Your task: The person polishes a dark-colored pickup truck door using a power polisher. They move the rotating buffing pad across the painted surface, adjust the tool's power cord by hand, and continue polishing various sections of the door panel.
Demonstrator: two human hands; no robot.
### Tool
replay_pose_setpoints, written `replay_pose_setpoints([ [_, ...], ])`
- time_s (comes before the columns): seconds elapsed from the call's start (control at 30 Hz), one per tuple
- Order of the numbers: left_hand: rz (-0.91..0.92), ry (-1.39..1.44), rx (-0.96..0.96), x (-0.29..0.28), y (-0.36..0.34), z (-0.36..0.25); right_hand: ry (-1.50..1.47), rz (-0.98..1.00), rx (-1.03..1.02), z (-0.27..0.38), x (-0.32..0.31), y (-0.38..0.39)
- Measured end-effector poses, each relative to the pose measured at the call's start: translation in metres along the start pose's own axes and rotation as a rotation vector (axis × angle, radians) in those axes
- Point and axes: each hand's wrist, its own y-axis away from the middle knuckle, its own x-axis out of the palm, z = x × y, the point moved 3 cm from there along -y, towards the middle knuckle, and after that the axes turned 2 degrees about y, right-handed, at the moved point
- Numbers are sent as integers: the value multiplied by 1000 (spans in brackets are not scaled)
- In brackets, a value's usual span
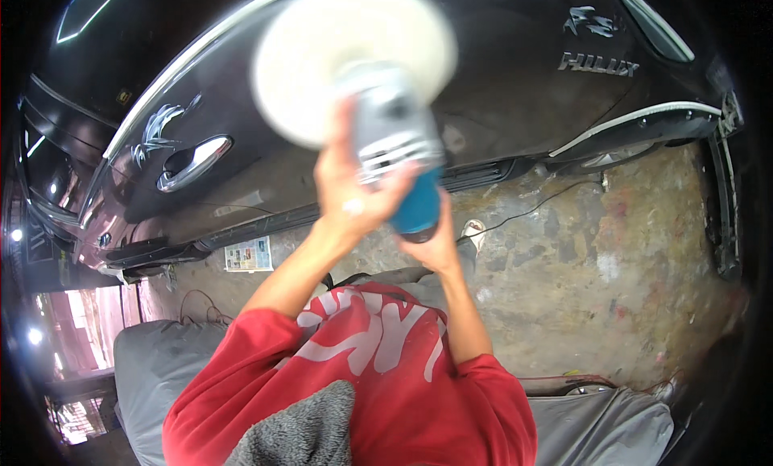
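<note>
A gray and blue polisher (396, 128) is held before a dark vehicle panel (499, 91). Its gray housing is clasped by the left hand (346, 186); its blue rear is gripped from below by the right hand (436, 247). The round white pad (299, 59) is blurred; whether the panel is touched cannot be told. A chrome door handle (211, 153) is seen to the left, beside a pale smear (155, 132).
</note>
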Motion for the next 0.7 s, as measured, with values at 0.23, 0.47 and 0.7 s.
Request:
replay_pose_setpoints([
  [0.23, 250, -165, 29, 86, -50, -52, -29, -77, 0, 10, -70, -10],
  [0.47, -60, -99, 24, -33, -4, -9, -64, 132, 89, 27, 23, 4],
  [0.7, -518, -70, -39, -159, 36, 2, 335, 497, 113, 99, 107, -8],
])
